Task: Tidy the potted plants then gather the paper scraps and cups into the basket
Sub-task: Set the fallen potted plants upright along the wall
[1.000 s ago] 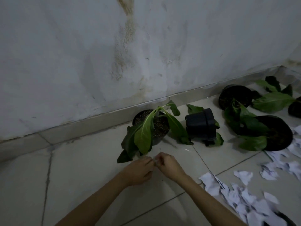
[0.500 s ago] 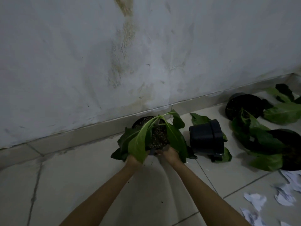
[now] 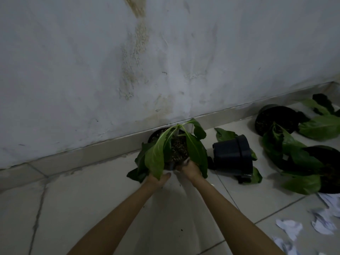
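Both my hands grip one potted plant [image 3: 176, 148] by the near side of its pot: my left hand [image 3: 159, 178] sits half under a drooping leaf, my right hand [image 3: 190, 170] at the rim. The pot is close to the wall's skirting. I judge the tidying barely begun. Just right of it a black pot [image 3: 232, 156] lies on its side, and further right more plants [image 3: 294, 153] sprawl. Paper scraps [image 3: 288, 226] litter the near right floor [image 3: 92, 199]. I see no cups or basket here.
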A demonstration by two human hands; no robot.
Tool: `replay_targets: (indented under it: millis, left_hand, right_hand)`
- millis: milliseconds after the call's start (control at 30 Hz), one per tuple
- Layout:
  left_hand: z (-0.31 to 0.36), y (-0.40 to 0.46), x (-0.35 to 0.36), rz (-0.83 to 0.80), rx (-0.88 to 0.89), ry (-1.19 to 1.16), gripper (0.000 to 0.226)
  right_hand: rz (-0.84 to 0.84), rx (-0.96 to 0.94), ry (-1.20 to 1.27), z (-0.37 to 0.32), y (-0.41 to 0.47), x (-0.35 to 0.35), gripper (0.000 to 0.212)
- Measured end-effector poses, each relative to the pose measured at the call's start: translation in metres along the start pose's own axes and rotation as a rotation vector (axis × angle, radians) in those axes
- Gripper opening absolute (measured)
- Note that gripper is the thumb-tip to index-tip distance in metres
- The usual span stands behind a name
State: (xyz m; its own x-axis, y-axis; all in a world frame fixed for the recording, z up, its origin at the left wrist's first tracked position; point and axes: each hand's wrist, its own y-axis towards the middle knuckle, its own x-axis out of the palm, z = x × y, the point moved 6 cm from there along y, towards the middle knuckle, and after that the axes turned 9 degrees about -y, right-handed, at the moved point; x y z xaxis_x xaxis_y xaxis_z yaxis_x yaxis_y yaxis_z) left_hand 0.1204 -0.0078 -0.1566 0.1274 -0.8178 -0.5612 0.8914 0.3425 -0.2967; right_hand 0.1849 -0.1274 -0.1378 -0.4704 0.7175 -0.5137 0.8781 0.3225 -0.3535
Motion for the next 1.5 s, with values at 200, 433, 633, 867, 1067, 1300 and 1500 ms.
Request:
replay_targets:
  millis: [200, 433, 633, 867, 1067, 1300, 1500]
  left_hand:
    - [0.033, -0.043, 0.027, -0.445, -0.183, 0.357, 0.068]
    - [0.114, -0.076, 0.040, -0.615, -0.232, 0.277, 0.064]
    - [0.187, -0.077, 0.052, -0.670, -0.210, 0.266, 0.066]
    - [0.232, -0.060, 0.071, -0.590, 0.019, 0.459, 0.050]
    - [0.229, -0.031, 0.095, -0.472, 0.203, 0.804, 0.057]
    - [0.238, 0.004, 0.133, -0.421, 0.246, 0.622, 0.098]
    - [0.227, 0.018, 0.152, -0.376, 0.124, 0.559, 0.090]
  right_hand:
    - [-0.249, 0.098, -0.243, -0.001, -0.040, -0.024, 0.076]
    - [-0.400, 0.152, -0.345, -0.009, -0.071, -0.104, 0.026]
    - [-0.294, 0.237, -0.488, -0.012, -0.091, -0.177, 0.040]
    - [-0.111, 0.269, -0.534, -0.004, -0.102, -0.220, 0.045]
    - [-0.012, 0.328, -0.499, 0.027, -0.100, -0.225, 0.033]
    - [-0.004, 0.490, -0.481, 0.070, -0.105, -0.223, 0.034]
    - [0.046, 0.581, -0.337, 0.083, -0.118, -0.222, 0.047]
